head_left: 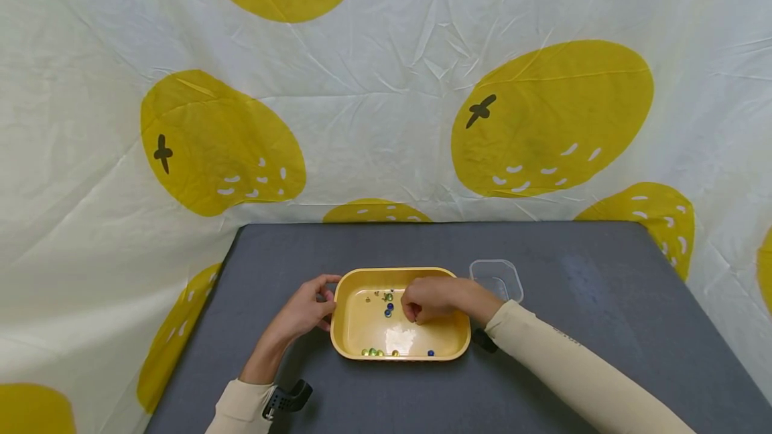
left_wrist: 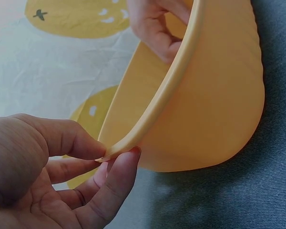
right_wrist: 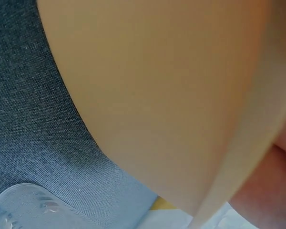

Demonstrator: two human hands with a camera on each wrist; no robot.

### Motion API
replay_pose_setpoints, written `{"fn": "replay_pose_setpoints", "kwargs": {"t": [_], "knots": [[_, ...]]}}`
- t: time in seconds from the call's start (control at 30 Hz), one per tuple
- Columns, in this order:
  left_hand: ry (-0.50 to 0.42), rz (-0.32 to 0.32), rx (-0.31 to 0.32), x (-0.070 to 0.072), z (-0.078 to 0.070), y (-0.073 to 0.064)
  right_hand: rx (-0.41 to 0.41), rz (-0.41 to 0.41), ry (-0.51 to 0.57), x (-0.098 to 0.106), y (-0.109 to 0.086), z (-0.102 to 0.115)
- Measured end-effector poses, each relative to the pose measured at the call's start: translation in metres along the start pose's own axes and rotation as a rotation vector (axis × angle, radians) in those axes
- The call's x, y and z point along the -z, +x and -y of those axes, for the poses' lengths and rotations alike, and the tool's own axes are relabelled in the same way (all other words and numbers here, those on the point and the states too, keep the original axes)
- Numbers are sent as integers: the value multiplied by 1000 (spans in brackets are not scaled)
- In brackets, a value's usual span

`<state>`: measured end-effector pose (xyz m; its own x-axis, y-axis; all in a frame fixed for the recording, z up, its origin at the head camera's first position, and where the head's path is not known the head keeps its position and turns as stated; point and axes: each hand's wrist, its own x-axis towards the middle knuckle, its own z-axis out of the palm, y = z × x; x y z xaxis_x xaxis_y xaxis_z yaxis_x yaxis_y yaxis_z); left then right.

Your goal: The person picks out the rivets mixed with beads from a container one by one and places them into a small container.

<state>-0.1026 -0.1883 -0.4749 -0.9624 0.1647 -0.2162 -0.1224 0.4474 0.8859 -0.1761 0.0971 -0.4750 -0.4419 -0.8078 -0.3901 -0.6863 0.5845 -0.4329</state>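
Observation:
A yellow oblong plastic tub point(head_left: 392, 270) sits on the table. My left hand point(head_left: 309, 307) pinches its left rim; in the left wrist view, the thumb and fingers point(left_wrist: 121, 176) grip the tub's edge from both sides. Over the right wall reaches my right hand point(head_left: 429, 299), down inside the tub with fingers curled toward the floor. I cannot tell whether a marble is between those fingertips. Blue marbles point(head_left: 389, 307) and greenish ones lie left of this hand. Several green-yellow marbles point(head_left: 372, 352) rest along the near wall, with one blue marble point(head_left: 431, 353) farther right.
A clear plastic container point(head_left: 512, 280) stands right behind the tub, partly covered by the right forearm. Under everything is a dark grey cloth-covered table point(head_left: 603, 327). A white curtain point(head_left: 374, 146) with yellow fruit prints hangs along the table's far edge.

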Motion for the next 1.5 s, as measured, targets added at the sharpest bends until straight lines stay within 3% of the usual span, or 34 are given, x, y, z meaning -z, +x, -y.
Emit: {"fn": "replay_pose_setpoints", "kwargs": {"t": [0.33, 1.17, 1.5], "knots": [[2, -6, 0, -1, 0, 1, -13, 10, 4, 4, -2, 0], [6, -16, 17, -2, -1, 1, 124, -72, 44, 13, -24, -2], [4, -15, 15, -2, 0, 2, 108, -85, 70, 12, -27, -7]]}}
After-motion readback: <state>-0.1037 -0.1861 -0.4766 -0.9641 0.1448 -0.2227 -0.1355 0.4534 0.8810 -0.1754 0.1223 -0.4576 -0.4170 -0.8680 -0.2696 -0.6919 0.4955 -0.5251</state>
